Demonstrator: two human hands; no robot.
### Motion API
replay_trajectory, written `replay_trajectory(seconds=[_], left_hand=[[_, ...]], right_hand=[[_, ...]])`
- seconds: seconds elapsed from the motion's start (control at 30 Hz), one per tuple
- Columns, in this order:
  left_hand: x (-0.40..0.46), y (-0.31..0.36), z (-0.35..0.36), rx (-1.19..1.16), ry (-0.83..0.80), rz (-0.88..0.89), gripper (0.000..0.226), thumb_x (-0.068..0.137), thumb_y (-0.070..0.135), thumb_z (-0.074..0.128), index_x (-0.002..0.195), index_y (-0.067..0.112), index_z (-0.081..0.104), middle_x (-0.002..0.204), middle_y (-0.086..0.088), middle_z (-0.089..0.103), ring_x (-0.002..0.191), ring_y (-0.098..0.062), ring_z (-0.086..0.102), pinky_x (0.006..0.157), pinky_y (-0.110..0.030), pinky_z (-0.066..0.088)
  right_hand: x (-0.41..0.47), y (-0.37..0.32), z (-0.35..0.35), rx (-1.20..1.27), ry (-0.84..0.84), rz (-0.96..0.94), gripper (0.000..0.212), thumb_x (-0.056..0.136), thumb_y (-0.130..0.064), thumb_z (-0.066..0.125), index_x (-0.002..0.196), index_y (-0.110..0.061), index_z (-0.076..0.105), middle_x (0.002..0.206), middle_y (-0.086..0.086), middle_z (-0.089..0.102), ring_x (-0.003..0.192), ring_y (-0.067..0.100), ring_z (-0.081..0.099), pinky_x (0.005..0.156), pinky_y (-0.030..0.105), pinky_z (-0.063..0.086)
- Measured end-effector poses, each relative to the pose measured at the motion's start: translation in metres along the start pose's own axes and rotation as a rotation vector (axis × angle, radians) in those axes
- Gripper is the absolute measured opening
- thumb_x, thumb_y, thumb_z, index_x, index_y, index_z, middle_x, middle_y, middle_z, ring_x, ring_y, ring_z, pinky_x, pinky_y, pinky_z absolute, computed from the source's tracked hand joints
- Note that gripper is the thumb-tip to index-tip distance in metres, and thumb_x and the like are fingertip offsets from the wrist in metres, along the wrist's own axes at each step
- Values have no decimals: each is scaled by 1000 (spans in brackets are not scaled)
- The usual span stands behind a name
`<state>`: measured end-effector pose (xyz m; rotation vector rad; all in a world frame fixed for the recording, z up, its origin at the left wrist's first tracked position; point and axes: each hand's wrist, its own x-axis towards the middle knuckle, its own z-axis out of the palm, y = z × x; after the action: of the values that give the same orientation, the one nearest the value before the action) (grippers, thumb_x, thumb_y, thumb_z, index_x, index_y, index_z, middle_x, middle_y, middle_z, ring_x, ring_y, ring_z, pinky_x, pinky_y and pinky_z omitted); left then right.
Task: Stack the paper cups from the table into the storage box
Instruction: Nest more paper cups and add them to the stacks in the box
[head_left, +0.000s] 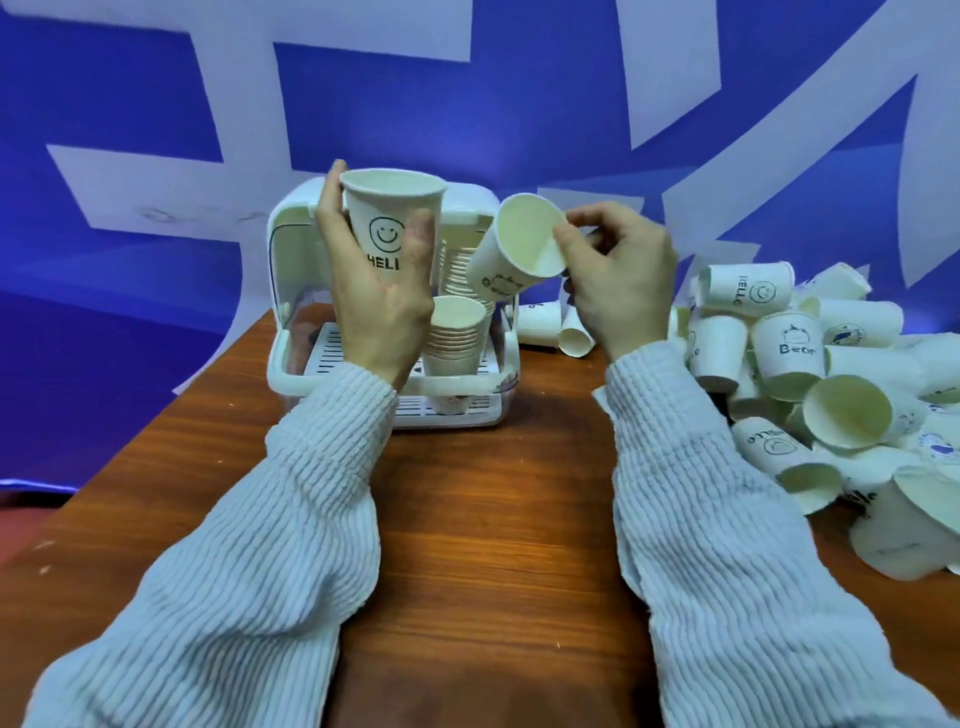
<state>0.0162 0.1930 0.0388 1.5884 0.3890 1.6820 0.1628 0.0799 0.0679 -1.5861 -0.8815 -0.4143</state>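
Two grips (379, 291) (618, 280), two cups (395, 223) (514, 249), one apiece.

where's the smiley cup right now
The smiley cup is upright in the left hand, raised in front of the storage box, left of the tilted cup.

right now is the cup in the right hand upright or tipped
Tipped. The cup in the right hand leans with its open mouth facing the camera, showing its empty inside.
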Motion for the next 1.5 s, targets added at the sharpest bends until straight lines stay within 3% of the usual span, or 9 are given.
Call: replay_trajectory(seconds=[0.2,0.37,0.43,0.63,0.83,1.03,1.23,1.4,1.5], left_hand=[[5,7,-6,59,103,43,67,104,28,54,156,1,22,155,-9,34,135,3,41,108,-13,35],[8,-4,-5,0,-5,1,70,103,33,55,156,6,19,155,-13,35,139,-20,44,113,-37,43],[9,-11,-5,-7,-31,-13,65,102,31,57,151,6,23,144,-16,45,127,-18,54,103,-31,49],[7,-37,-7,135,-152,-65,65,85,38,76,133,14,39,129,-5,55,118,-22,59,98,-41,53],[1,-41,-7,381,-304,23,73,84,38,76,147,21,42,135,-2,52,122,-16,54,99,-29,47],[-6,-52,-8,816,-462,62,67,90,74,38,118,25,73,145,4,53,131,-21,48,110,-48,35],[-9,-62,-9,791,-516,63,80,94,78,17,126,28,71,143,10,60,133,-15,49,114,-47,29],[-16,-58,-7,854,-561,97,74,96,75,19,142,29,55,149,5,53,138,-17,43,118,-50,24],[-14,-59,-8,840,-547,91,73,94,76,23,146,31,50,151,4,50,141,-17,40,119,-49,23]], right_hand=[[8,-9,44,-273,-335,-35,17,89,-24,63,103,-27,74,66,-12,57,89,27,63,81,36,49],[0,-3,66,-429,-505,11,16,88,-18,65,97,-26,76,106,2,75,106,29,64,87,34,46],[-8,3,70,-425,-555,72,11,87,-19,67,89,-28,72,106,3,74,106,29,64,86,33,47],[-19,13,69,-338,-525,87,14,97,-26,57,95,-28,70,105,-2,73,102,25,62,80,31,41],[-32,34,77,64,-409,290,24,102,-28,52,83,-27,67,70,-10,64,74,21,63,71,38,50],[-30,70,63,-95,-108,338,16,99,-28,55,107,-24,68,99,-8,70,98,16,64,89,35,51],[-11,130,61,-638,-503,197,54,97,-26,53,150,-16,46,156,6,45,142,32,41,116,48,36],[-9,153,66,-783,-415,16,37,96,-24,59,133,-22,57,127,10,68,131,32,51,119,46,26],[-10,139,58,-621,-179,54,26,93,-16,57,117,-22,64,105,10,72,110,34,59,106,43,38]])
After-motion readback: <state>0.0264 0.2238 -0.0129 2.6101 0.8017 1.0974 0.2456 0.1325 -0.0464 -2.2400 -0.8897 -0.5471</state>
